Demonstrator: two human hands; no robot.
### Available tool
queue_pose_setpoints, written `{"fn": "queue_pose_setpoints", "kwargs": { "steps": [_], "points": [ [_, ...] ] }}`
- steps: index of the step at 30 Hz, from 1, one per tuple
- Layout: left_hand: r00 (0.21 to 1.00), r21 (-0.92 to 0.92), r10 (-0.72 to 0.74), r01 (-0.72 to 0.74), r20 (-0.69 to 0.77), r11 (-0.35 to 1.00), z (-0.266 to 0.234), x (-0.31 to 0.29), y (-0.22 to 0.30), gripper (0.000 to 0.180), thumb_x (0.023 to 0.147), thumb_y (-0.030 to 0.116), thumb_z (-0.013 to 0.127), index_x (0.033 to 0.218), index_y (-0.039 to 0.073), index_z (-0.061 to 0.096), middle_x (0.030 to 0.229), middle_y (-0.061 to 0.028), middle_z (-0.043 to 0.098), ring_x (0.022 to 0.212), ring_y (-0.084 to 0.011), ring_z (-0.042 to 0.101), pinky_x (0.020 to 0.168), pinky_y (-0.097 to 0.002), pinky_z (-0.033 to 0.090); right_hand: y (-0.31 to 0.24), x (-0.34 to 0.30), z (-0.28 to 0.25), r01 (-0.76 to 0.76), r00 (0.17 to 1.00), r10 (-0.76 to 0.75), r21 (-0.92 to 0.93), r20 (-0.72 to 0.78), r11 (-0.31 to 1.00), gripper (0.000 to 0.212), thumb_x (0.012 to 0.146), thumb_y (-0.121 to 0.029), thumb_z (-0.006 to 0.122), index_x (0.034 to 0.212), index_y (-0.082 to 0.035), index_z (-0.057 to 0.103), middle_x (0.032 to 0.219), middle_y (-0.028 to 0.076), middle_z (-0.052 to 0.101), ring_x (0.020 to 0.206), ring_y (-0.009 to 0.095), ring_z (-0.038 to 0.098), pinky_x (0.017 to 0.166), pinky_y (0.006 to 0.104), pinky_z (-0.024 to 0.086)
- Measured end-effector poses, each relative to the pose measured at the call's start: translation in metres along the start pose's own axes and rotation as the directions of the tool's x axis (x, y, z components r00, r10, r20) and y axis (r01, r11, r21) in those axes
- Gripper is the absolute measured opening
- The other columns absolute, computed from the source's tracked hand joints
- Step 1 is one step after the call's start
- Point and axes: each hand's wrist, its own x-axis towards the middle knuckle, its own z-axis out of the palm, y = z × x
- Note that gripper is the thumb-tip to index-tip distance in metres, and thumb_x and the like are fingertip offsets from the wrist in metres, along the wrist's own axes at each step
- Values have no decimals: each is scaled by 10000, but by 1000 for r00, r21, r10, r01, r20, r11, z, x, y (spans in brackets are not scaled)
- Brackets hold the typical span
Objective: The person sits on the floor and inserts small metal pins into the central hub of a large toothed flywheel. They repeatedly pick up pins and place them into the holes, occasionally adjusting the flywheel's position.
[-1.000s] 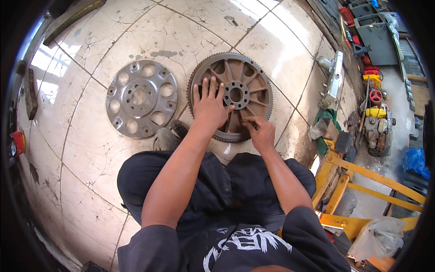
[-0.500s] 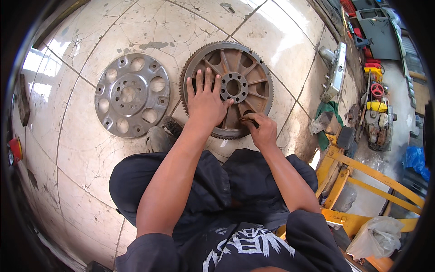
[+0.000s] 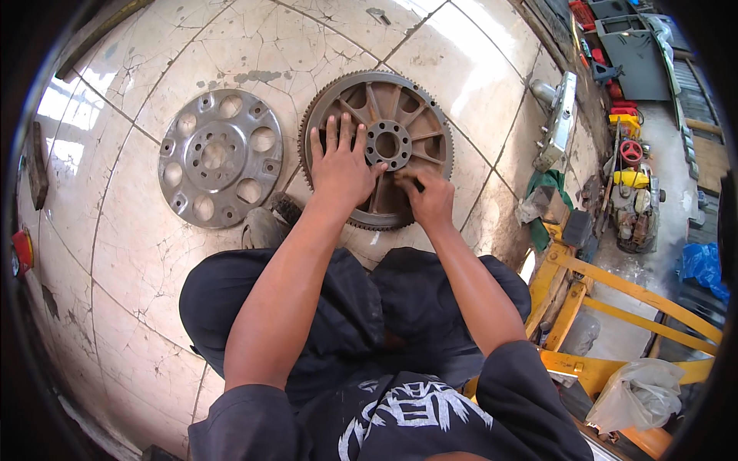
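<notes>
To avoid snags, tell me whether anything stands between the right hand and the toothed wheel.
Nothing visible does: the right hand is over the toothed wheel; the left hand is on it alongside, not between.

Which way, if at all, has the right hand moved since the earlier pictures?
Yes: forward, closer to the hub of the toothed wheel; the right hand.

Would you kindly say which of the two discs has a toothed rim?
The spoked brown flywheel on the right; the silver perforated plate on the left shows no teeth.

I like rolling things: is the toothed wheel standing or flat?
Flat: the toothed wheel lies on the tiles, its round spoked face upward.
</notes>
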Motion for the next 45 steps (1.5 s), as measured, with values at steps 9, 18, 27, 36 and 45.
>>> {"fn": "queue_pose_setpoints", "kwargs": {
  "steps": [9, 18, 27, 36, 45],
  "points": [
    [1000, 16, 1, -1, -14, 1000, 3, -3, -3, 851, 1031, 650, 483, 1679, 131, 293, 1759, -158, 194, 1638, -353, 110, 1304, -589, 46, 5, -28, -13, -47, 993, 49, -17, 110, 999, 159, 835, -66, 815, 993, -83, 807, 944, 106, 777, 850, 301, 751, 746, 387, 567],
    [999, 26, 12, -10, -47, 1000, 8, -2, -6, 842, 1029, 652, 486, 1669, 130, 320, 1751, -165, 219, 1635, -351, 132, 1301, -593, 68, 4, -22, -11, -61, 991, 65, -36, 118, 997, 152, 833, -75, 813, 984, -90, 810, 955, 109, 782, 869, 312, 757, 765, 383, 572],
    [1000, -9, 3, -3, -6, 1000, 4, 2, -2, 835, 1041, 624, 479, 1671, 106, 305, 1763, -138, 193, 1642, -326, 105, 1312, -572, 25, -1, 4, 1, -33, 999, 33, 13, -27, 999, 138, 846, -92, 813, 983, -77, 811, 980, 118, 785, 893, 323, 756, 778, 398, 573],
    [999, -44, 9, -11, -46, 999, 1, 3, 0, 781, 1042, 571, 521, 1628, 69, 395, 1730, -184, 271, 1623, -350, 186, 1312, -551, 93, 3, -8, 0, -27, 1000, 27, -9, 3, 1000, 156, 854, -93, 807, 1009, -78, 797, 945, 119, 775, 864, 311, 753, 761, 390, 574],
    [996, -38, 6, -10, -92, 999, 4, 3, -2, 750, 1047, 572, 522, 1598, 69, 446, 1706, -201, 317, 1605, -353, 243, 1310, -520, 149, 6, -22, -9, -115, 988, 118, -38, 101, 993, 132, 849, -102, 808, 981, -107, 810, 926, 114, 763, 876, 332, 735, 762, 425, 560]
  ]
}}
